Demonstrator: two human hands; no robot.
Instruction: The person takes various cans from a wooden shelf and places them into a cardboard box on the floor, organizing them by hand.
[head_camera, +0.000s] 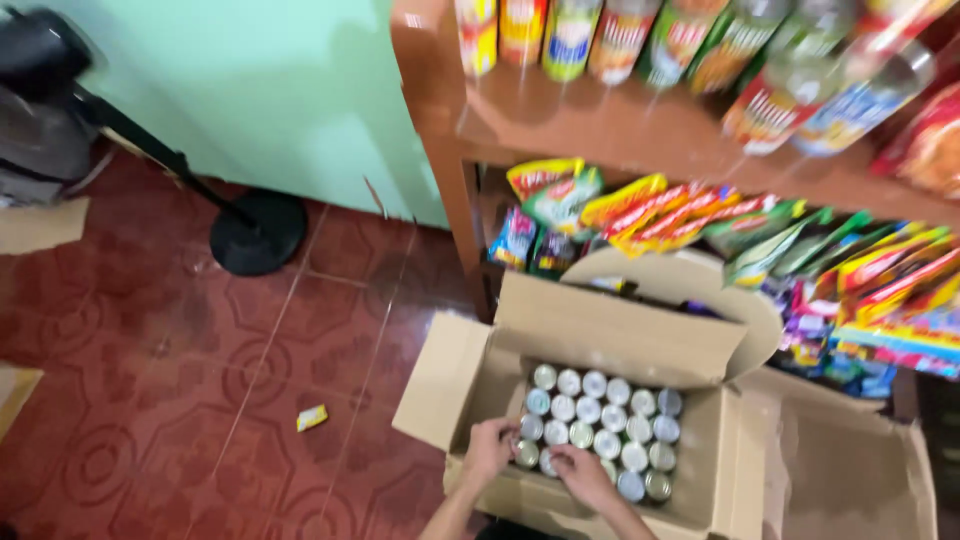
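An open cardboard box (610, 335) stands on the floor, packed with several upright metal cans (600, 415) seen from their silver tops. My left hand (490, 447) reaches into the box's near left corner with its fingers curled around a can there. My right hand (583, 473) lies over the cans in the front row, fingers on one of them. Whether either can is lifted cannot be told.
A wooden shelf unit (560, 120) holds bottles above and colourful snack packets (700, 220) below. Another open carton (850, 470) sits at the right. A black stand base (258, 232) and a small yellow wrapper (312, 417) are on the red tiled floor.
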